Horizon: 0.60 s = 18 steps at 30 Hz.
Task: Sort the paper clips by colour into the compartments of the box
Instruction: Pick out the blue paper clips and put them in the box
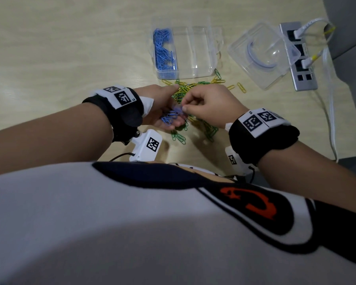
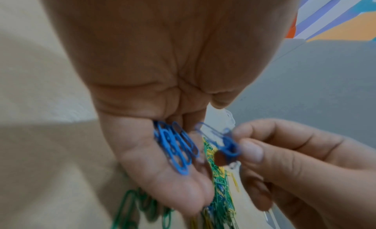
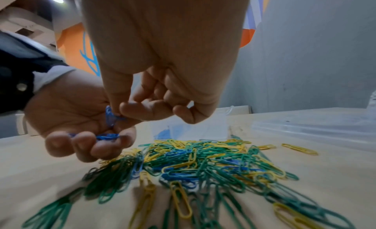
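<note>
over wooden table, right hand pinches blue clip pointing toward left hand.

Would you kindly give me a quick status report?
Left hand cupped, holding blue clips. Right hand pinching one blue clip. Box: blue compartment only. Mixed pile remains.

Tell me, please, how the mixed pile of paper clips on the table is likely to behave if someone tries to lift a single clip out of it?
The mixed pile of paper clips lies interlaced, so one clip would probably drag neighbours along. The clips are thin wire loops, likely light and prone to slipping from fingertips; the right hand pinches a blue clip tightly.
</note>
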{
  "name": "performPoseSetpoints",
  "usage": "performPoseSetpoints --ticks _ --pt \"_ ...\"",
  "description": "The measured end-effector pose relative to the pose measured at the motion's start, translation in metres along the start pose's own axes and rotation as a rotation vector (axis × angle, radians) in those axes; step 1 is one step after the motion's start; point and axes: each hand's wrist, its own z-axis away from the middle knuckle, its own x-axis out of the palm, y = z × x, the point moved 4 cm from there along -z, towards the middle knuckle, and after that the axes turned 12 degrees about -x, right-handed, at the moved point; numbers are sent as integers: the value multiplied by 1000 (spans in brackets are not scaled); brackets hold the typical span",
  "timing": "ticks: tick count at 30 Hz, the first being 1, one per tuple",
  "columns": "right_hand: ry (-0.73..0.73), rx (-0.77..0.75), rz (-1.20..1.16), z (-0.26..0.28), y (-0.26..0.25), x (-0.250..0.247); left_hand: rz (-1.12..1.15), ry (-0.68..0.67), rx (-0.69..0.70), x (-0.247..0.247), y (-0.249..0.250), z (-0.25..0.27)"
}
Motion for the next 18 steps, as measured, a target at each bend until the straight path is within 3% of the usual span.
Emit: performPoseSetpoints --ticks 5,11,18 --pt "68 -9 246 -7 2 2 -17 22 -11 -7 -3 4" --pt "-141 -14 615 -11 6 32 -14 57 -21 -15 -7 7" --pt "-147 65 572 -14 14 22 3 81 -28 -18 -5 6"
